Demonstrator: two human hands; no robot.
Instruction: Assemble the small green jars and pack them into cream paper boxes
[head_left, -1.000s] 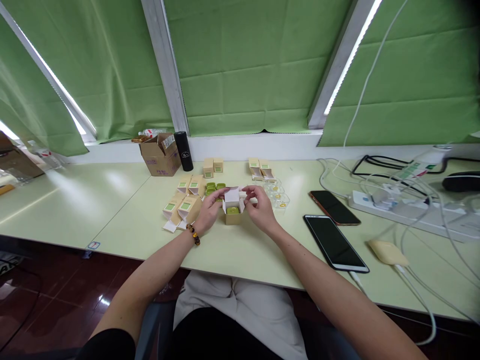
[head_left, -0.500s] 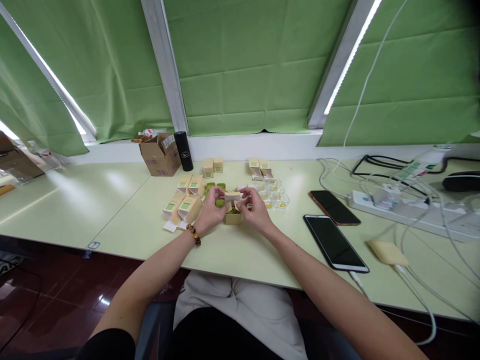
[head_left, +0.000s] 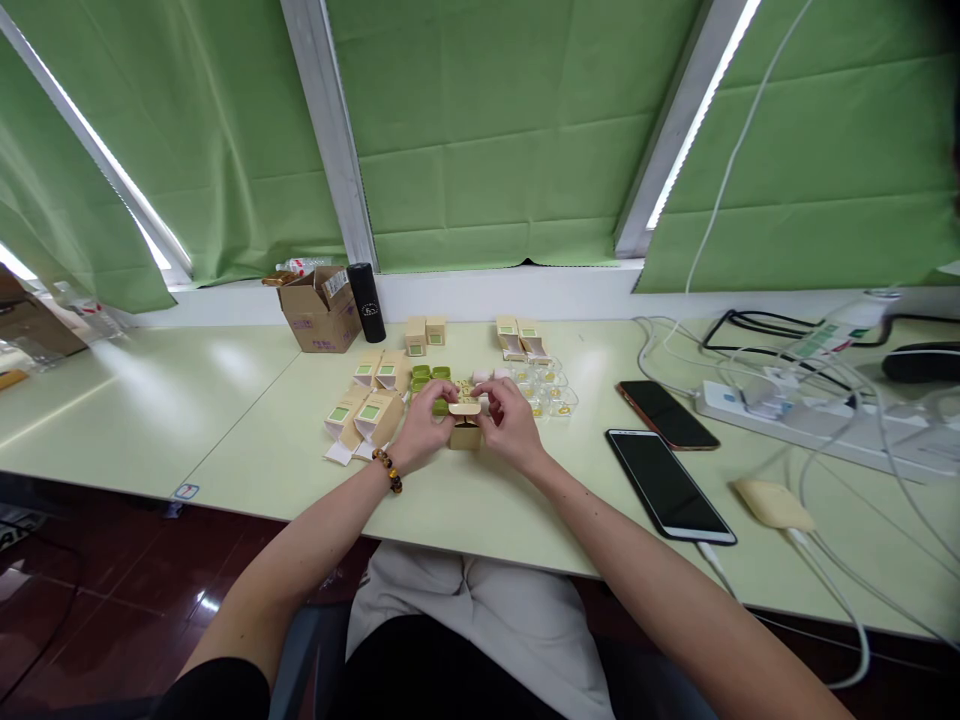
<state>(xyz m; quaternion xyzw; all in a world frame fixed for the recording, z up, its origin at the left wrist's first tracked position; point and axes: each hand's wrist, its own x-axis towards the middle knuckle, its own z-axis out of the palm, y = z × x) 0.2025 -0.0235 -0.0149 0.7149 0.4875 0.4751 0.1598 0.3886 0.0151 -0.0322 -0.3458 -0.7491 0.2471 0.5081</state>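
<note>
Green curtains (head_left: 517, 130) hang beyond a pale table (head_left: 247, 440). Around its middle, a small carton (head_left: 465, 438) stands between the left hand (head_left: 424, 425) and the right hand (head_left: 512, 425), its lid flap (head_left: 465, 408) not fully shut. Each grip is drawn to a pinch on 1 side of the carton, near the flap. Its thin card looks light, fairly stiff and easily creased; low on the side walls seems the safest hold. Open cartons (head_left: 379, 412) lie left, clear containers (head_left: 560, 401) right.
</note>
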